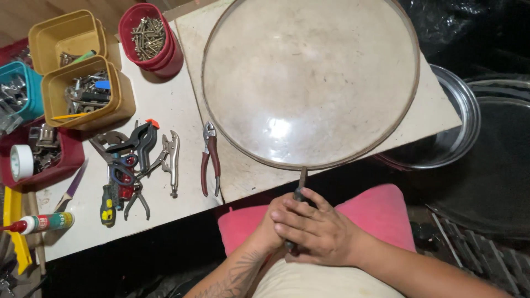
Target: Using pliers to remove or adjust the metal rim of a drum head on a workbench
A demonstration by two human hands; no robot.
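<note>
A large round shallow pan [309, 77] with a thin brown rim lies on a pale board on the white table. At its near rim a dark tool shaft [302, 179] points up against the edge. Both hands clasp the tool's dark handle just below the table edge: my right hand [317, 232] wraps over the top, and my left hand [270, 226] grips underneath, partly hidden. A pink cushion [381, 212] sits under my arms.
Red-handled pliers [210, 160], locking pliers [172, 160], a black clamp [138, 140], scissors and a screwdriver [107, 204] lie left of the pan. Yellow tubs [85, 94] of hardware, a red cup of screws [149, 36], tape [21, 163] and a glue bottle [47, 222] stand farther left. Metal pans [458, 127] sit right.
</note>
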